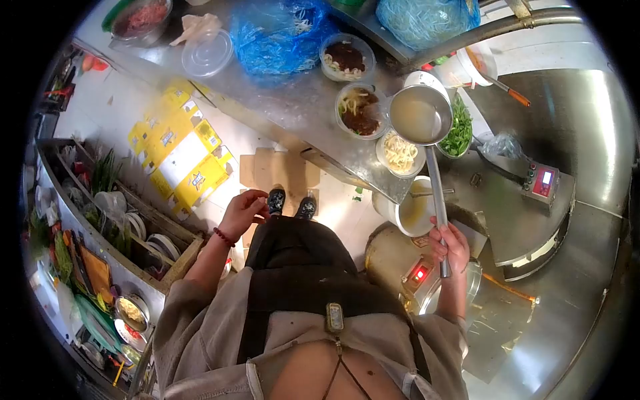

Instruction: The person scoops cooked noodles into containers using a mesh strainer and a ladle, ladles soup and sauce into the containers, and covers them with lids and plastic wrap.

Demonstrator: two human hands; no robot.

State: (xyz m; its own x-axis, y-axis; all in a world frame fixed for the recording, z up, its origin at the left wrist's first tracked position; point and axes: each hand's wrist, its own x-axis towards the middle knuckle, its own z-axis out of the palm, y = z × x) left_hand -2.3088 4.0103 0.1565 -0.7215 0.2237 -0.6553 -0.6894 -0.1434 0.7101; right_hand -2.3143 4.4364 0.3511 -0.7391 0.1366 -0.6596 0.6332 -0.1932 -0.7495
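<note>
My right hand [450,245] is wrapped round the long handle of a metal ladle [420,115]. Cloudy liquid fills the ladle's bowl, held over the edges of the containers at the counter's corner. Beside it stand a plastic bowl with dark sauce and noodles [360,112], a bowl of pale sprouts [400,153] and a container of green leaves [459,127]. Below the ladle is a white pot [415,212] with yellowish liquid. My left hand [245,212] hangs over the floor, fingers curled together; whether anything is between them is too small to tell.
Another sauced bowl [347,58], blue plastic bags [277,40] and a clear lid [207,53] lie on the metal counter [267,100]. Flattened yellow cardboard [180,157] covers some floor. Shelves with dishes [137,227] stand at left, a control box [547,183] at right.
</note>
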